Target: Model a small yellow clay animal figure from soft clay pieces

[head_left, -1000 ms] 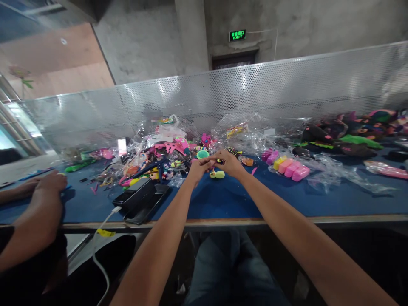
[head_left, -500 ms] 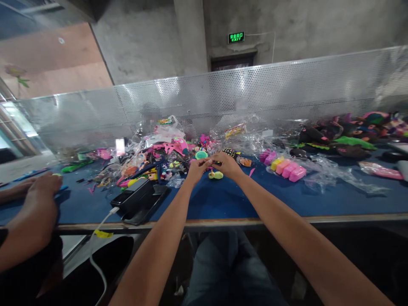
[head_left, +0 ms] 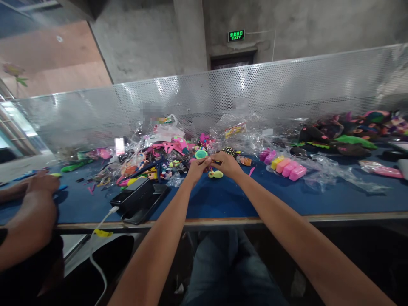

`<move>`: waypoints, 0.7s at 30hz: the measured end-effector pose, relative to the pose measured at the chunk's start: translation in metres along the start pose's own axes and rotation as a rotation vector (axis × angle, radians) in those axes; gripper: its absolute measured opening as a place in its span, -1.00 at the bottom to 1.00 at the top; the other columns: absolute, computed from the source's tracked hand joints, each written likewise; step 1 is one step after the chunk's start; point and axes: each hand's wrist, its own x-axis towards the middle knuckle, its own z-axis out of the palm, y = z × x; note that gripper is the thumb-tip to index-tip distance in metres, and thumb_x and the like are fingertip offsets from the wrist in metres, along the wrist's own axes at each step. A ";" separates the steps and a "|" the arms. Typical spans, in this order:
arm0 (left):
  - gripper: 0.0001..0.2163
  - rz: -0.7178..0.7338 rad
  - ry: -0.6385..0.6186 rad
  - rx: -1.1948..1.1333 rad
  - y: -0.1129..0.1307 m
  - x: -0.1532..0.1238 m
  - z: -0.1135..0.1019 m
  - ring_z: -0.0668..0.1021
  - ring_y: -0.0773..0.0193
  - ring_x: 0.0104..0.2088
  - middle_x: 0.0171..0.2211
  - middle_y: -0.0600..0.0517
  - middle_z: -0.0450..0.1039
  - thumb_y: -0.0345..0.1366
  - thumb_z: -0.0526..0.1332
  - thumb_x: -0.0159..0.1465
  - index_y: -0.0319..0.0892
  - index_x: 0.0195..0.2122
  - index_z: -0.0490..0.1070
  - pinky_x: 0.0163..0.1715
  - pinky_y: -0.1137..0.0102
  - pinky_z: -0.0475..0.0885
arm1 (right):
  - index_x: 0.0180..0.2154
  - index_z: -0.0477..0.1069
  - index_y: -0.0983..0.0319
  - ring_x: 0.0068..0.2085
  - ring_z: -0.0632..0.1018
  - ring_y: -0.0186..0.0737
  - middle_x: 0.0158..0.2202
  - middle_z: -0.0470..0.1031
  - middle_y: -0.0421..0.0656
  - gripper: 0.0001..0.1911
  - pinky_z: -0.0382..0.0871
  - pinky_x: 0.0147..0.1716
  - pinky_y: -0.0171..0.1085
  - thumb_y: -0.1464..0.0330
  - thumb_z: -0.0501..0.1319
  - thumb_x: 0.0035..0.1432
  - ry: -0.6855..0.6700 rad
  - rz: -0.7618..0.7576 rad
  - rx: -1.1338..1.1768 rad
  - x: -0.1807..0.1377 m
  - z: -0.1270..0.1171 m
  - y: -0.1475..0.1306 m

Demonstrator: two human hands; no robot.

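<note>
My left hand [head_left: 198,169] and my right hand [head_left: 227,165] meet fingertip to fingertip above the blue tabletop [head_left: 219,202]. Both are closed in a pinch; whatever sits between the fingers is too small or hidden to make out. Just below them lies a small yellow-green clay figure [head_left: 216,174]. A round teal-and-green piece [head_left: 200,154] shows behind my left fingers. Beyond my right hand is a black piece with pale dots [head_left: 230,151], and an orange-brown lump in wrap [head_left: 245,161] lies to its right.
A black device on a stand [head_left: 137,197] with a white cable [head_left: 93,250] stands left. Colourful clay pieces and plastic bags [head_left: 165,140] are heaped behind it. Wrapped pink and yellow clay blocks [head_left: 290,169] lie right. Another person's hands [head_left: 43,187] are at far left. A perforated metal screen [head_left: 191,95] borders the back.
My hands stay together in nearly the same spot, with only a slight shift of the fingers. The other person's hands at the left have moved a little.
</note>
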 end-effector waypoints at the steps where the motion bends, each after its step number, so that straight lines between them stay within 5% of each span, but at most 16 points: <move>1: -0.64 -0.001 0.004 -0.018 0.000 0.000 0.000 0.37 0.42 -0.56 -0.58 0.09 0.35 0.01 0.26 0.06 -0.25 -0.43 0.49 -0.52 0.48 0.26 | -0.09 0.50 0.10 -0.09 0.48 -0.20 -0.13 0.55 -0.15 -0.74 0.31 -0.07 -0.26 0.28 0.18 0.18 -0.002 0.005 -0.002 0.000 -0.001 -0.001; 21: -0.60 -0.052 0.048 -0.089 0.000 -0.001 -0.001 0.40 0.41 -0.54 -0.56 0.08 0.36 0.05 0.27 0.04 -0.26 -0.38 0.48 -0.55 0.50 0.25 | -0.06 0.48 0.09 -0.17 0.51 -0.19 -0.16 0.57 -0.16 -0.71 0.37 -0.17 -0.25 0.29 0.21 0.16 0.055 -0.018 -0.011 0.001 0.004 -0.001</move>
